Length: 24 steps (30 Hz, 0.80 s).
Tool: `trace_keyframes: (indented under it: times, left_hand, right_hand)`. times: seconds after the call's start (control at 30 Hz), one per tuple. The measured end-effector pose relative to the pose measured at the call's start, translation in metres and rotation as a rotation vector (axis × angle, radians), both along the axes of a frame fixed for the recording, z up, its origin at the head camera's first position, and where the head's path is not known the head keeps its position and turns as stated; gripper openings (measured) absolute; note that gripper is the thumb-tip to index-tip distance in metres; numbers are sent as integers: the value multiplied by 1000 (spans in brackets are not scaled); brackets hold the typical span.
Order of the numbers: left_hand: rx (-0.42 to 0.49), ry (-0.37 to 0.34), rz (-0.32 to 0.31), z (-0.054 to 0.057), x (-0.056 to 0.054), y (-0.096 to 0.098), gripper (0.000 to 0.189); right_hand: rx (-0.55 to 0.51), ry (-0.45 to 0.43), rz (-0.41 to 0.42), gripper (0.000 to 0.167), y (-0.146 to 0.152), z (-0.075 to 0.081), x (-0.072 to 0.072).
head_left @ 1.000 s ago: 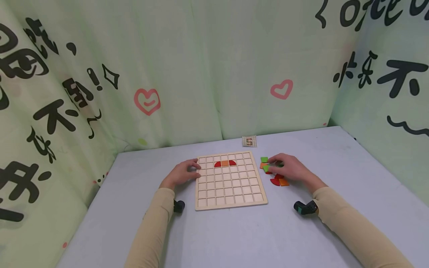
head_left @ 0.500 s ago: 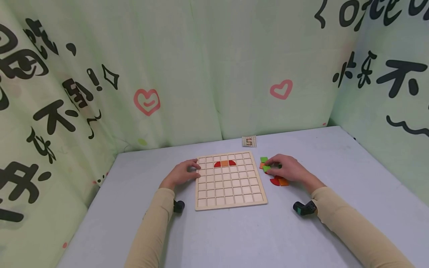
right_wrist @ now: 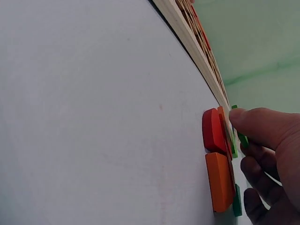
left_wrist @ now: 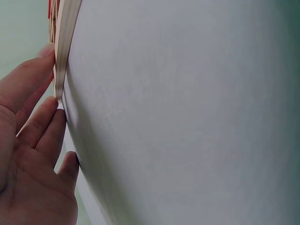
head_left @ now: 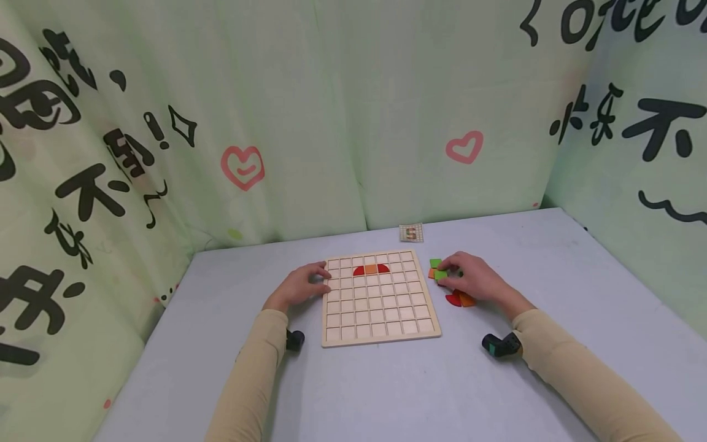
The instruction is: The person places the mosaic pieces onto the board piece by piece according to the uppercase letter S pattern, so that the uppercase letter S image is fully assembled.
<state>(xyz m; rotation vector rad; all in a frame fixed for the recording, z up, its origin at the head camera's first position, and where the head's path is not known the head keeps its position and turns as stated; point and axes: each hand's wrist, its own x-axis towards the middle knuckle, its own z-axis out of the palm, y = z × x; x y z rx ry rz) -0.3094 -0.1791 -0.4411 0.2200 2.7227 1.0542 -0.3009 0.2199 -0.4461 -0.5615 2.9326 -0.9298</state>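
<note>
Two red quarter-round tiles (head_left: 359,270) and an orange square tile (head_left: 370,269) are seated in the wooden grid board (head_left: 375,303) touched by the left hand's (head_left: 295,286) relaxed fingers, while a green square tile (head_left: 440,275) is pinched by the right hand (head_left: 474,275), loose tiles (head_left: 453,300), their number partly hidden, being left around its fingertips.

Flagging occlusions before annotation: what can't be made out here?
Card: print too small, head view.
Loose tiles: exact count hidden by right hand, head view.
Dark green tile: shape unclear; nearly edge-on in right wrist view, mostly covered by fingers in head view.
Wooden grid board: cut off by top edge, left wrist view.
Left hand: heel cut off by frame edge, left wrist view.
</note>
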Motion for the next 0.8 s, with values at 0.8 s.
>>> trace_keyframes:
  times: [0.8]
  left_hand:
    - [-3, -5, 1, 0, 0, 0, 25]
  right_hand:
    - [-95, 50, 45, 33, -42, 16, -4]
